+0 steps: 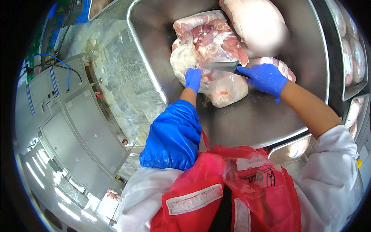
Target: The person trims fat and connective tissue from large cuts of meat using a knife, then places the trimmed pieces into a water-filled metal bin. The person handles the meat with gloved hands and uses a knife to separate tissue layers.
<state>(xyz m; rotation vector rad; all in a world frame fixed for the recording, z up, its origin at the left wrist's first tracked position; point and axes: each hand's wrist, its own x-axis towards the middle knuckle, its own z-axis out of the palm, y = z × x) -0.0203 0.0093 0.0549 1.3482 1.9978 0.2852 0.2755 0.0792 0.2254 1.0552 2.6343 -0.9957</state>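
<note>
A large raw cut of meat (216, 42), red with pale fat, lies in a big metal tub (262, 116). Clear plastic wrap (183, 60) clings to its left side. My right hand (266, 79), in a blue glove, grips a knife (222, 66) by its black handle. The blade lies flat-looking over the meat and points left toward my left hand (193, 79). That hand, also gloved, has its fingers closed at the plastic-covered edge of the meat; what exactly they pinch is hard to see. A smaller piece of meat (286, 69) sits partly behind my right hand.
A big pale cut of meat (251, 23) lies at the tub's far side. Trays with wrapped meat (348, 62) line the right. Grey metal cabinets (81, 127) stand at left beyond a wet tiled floor (127, 77). The tub's raised rim (145, 58) runs along its left.
</note>
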